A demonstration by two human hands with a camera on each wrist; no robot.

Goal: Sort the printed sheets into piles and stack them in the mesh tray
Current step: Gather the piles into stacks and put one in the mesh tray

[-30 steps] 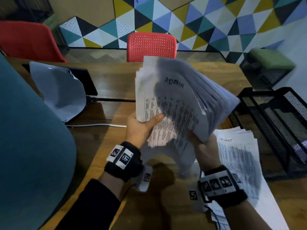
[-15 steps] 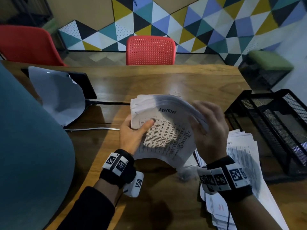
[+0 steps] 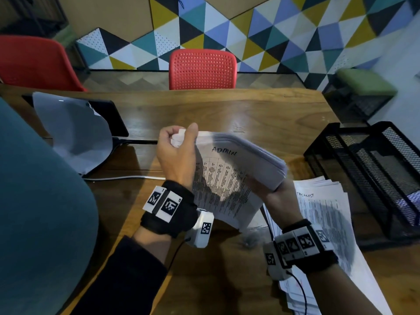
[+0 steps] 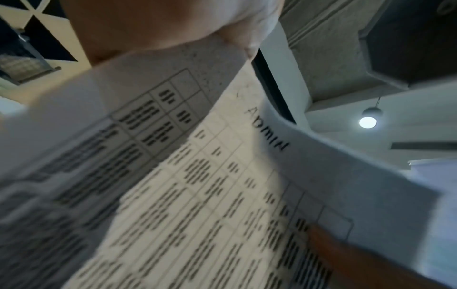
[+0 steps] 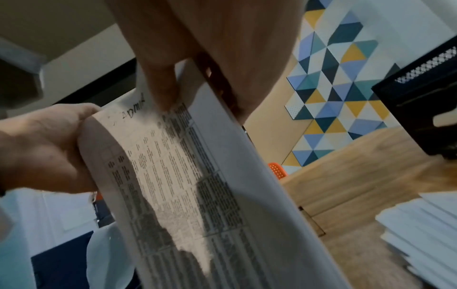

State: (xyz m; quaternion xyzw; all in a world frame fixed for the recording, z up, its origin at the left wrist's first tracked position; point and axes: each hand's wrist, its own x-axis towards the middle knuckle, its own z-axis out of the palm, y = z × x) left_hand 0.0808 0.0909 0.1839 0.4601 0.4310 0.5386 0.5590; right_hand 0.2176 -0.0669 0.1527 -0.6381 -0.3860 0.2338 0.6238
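A thick bundle of printed sheets with "ADMIN" handwritten on top is held over the wooden table between both hands. My left hand grips its far left corner, fingers curled round the edge. From below, my right hand holds the right side, thumb on the print. The left wrist view shows the ADMIN sheet close up; the right wrist view shows the same bundle bent between both hands. A second pile of sheets lies on the table at the right. The black mesh tray stands at the far right.
A loose grey sheet lies over a dark tablet at the left, with a white cable by it. Two red chairs stand behind the table. A teal rounded shape fills the left edge. A green stool stands at the right.
The bundle has come down from upright to low and slanted over the table. My left hand moved up to its far corner; my right hand went from on top to underneath.
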